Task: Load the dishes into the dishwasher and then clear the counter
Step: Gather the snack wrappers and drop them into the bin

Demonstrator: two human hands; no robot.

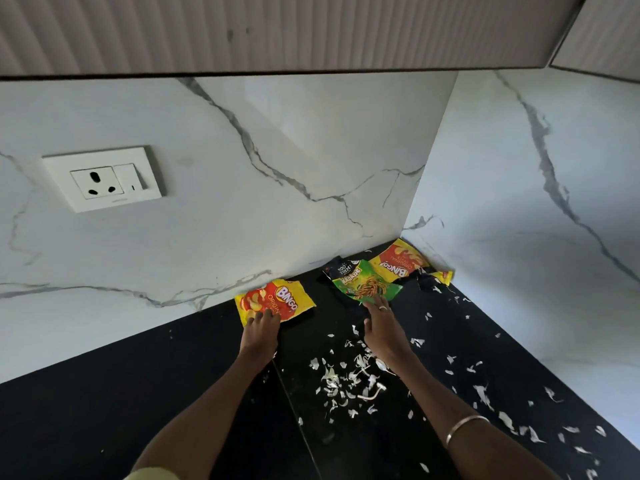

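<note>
Left hand, fingers curled over the near edge of a crumpled yellow-and-red Bingo crisp wrapper on the black stone counter. Right hand, fingers extended, fingertips touching a green snack wrapper. Just beyond that hand lie a dark wrapper and a second yellow-and-red wrapper in the corner. White peel scraps lie scattered between and right of the forearms.
</note>
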